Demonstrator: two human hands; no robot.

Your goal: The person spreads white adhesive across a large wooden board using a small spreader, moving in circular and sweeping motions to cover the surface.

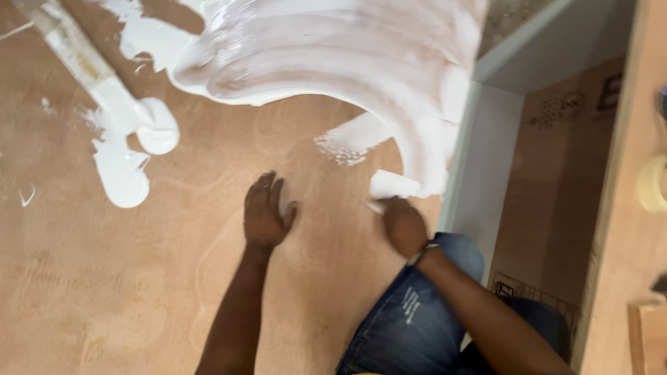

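While your left hand (266,212) is pressing flat and open on the plywood (104,278), your right hand (403,223) is gripping a scraper (391,186), spreading white glue (361,55).

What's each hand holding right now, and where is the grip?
Right hand grips a white spreader by its near edge. Left hand holds nothing; it rests flat on the plywood sheet.

Off to our right we see a pale grey cabinet panel (479,160) standing on edge, brown cardboard (556,180) lying behind it, and a roll of tape (653,184) resting on a wooden board (625,278). Our knee in blue jeans (417,305) shows below.
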